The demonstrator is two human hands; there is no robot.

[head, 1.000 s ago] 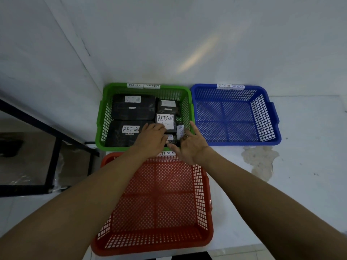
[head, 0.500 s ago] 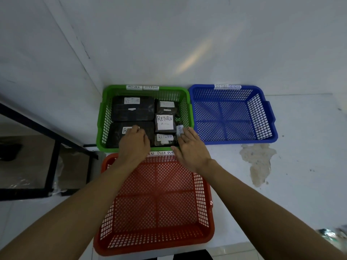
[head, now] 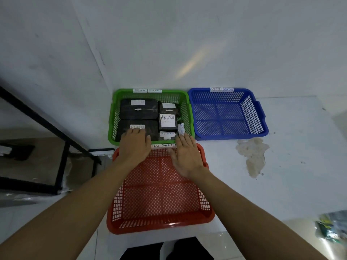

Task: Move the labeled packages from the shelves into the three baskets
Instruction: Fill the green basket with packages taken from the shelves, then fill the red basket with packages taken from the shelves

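Observation:
Three plastic baskets sit on the white floor by the wall. The green basket (head: 115, 117) at the back left holds several black packages with white "RETURN" labels, among them a small square one (head: 167, 121). The blue basket (head: 261, 113) to its right and the red basket (head: 204, 205) in front hold nothing. My left hand (head: 135, 145) hovers flat over the green basket's front edge, fingers over a large black package (head: 139, 129). My right hand (head: 185, 154) is spread open over the red basket's far rim. Neither hand holds anything.
A black metal shelf frame (head: 62, 139) stands at the left with a white power strip (head: 100, 152) near its foot. A brownish stain (head: 253, 154) marks the floor right of the red basket. A plastic-wrapped item (head: 332, 229) shows at the lower right edge.
Both hands have drawn back from inside the green basket toward the red basket. The packages stay where they were placed.

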